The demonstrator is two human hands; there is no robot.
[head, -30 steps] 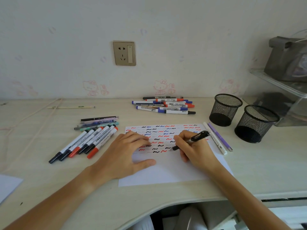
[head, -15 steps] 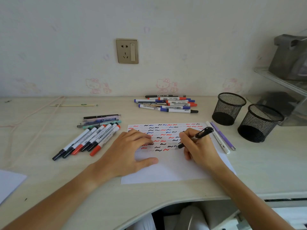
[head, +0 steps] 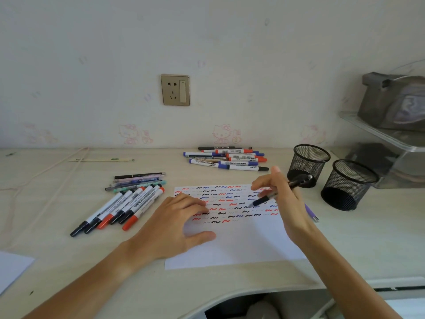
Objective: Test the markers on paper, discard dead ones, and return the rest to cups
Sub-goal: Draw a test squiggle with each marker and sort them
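Head view: worn on the person's head, faces forward and down over the tabletop [head: 230, 293] toward the wall [head: 207, 42].
Nearness: close, forearms enter from the bottom edge.
Shared: single view only.

soft daylight | faint shadows | wide-angle edge bending | slight motion blur

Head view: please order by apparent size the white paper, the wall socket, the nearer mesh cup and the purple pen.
1. white paper
2. nearer mesh cup
3. wall socket, though it is farther away
4. purple pen, partly hidden, so unsure
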